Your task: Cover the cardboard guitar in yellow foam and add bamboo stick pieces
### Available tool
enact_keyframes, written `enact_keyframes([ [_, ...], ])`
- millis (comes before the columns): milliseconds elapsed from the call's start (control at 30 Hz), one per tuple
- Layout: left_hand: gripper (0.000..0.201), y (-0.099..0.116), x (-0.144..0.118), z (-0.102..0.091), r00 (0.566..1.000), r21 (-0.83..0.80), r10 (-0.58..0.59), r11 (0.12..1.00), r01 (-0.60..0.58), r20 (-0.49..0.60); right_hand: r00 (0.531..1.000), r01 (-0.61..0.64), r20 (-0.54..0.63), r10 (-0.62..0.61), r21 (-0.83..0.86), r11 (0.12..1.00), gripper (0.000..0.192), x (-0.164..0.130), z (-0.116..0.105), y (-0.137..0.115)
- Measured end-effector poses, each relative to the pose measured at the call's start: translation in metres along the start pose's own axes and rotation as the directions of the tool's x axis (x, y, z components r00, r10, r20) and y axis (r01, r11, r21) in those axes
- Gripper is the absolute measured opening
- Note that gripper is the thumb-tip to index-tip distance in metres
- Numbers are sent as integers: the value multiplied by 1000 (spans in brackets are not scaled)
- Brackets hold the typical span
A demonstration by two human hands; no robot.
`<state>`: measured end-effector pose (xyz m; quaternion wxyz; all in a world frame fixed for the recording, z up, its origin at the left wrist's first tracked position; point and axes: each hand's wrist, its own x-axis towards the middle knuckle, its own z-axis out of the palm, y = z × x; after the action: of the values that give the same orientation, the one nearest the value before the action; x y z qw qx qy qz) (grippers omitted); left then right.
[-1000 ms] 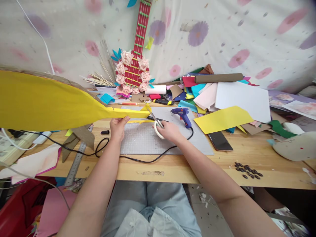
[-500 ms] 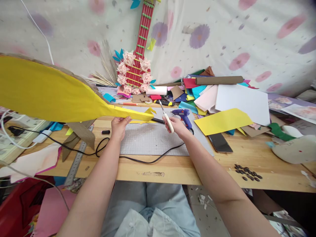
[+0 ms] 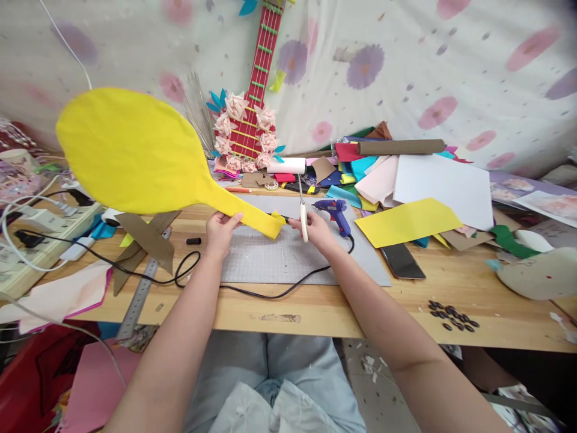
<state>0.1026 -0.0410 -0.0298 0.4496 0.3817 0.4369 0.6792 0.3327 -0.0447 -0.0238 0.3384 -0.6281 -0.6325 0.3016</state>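
Observation:
My left hand (image 3: 222,233) grips the narrow neck of a yellow guitar-shaped piece (image 3: 135,153), its rounded body raised at the left with the broad face toward me. At the neck's right end a small yellow flap (image 3: 278,225) sticks up. My right hand (image 3: 313,231) is closed around white-handled scissors (image 3: 303,216), blades pointing up and away. Its fingertips are close to the flap; whether they touch it I cannot tell. Below both hands lies a grey cutting mat (image 3: 256,258). A blue glue gun (image 3: 333,210) rests just right of my right hand.
A red guitar with pink paper flowers (image 3: 246,132) stands at the back. Coloured sheets, including a yellow one (image 3: 408,221), and a phone (image 3: 402,261) lie to the right. A black cord (image 3: 279,296) crosses the front; a metal ruler (image 3: 139,297) and power strip (image 3: 49,246) are at left.
The yellow piece has turned, showing its whole broad face, and its neck end has dipped. My right hand has moved slightly left, and the scissors now point more upright.

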Motion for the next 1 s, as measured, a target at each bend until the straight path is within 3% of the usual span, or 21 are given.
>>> enact_keyframes([
  [167, 34, -5, 0, 4, 1000, 43, 26, 999, -27, 14, 992, 130, 24, -128, -118, 984, 44, -9, 6, -14],
  [300, 35, -6, -3, 8, 998, 79, 69, 995, -68, -11, 981, 191, 77, -176, -302, 934, 52, -15, 22, -23],
  [400, 37, -5, -4, 10, 996, 106, 85, 991, -84, -5, 976, 218, 70, -206, -347, 912, 52, -15, 34, -23],
  [467, 40, -4, -5, 11, 994, 107, 104, 988, -107, 33, 978, 207, 62, -198, -291, 934, 50, -14, 36, -22],
  [567, 43, -3, -5, 12, 989, 53, 115, 991, -120, 90, 976, 195, 105, -190, -44, 980, 48, -11, 31, -19],
  [733, 50, 2, -8, 21, 988, -126, -41, 990, 60, 145, 952, 86, 249, -180, 348, 934, 47, -9, 22, -17],
  [900, 45, 9, -8, 33, 983, -142, -94, 983, 116, 157, 916, -35, 362, -171, 498, 866, 45, -12, 22, -20],
  [1000, 40, 18, -3, 38, 984, -78, -94, 991, 106, 153, 906, -22, 378, -193, 496, 868, 43, -13, 18, -21],
])
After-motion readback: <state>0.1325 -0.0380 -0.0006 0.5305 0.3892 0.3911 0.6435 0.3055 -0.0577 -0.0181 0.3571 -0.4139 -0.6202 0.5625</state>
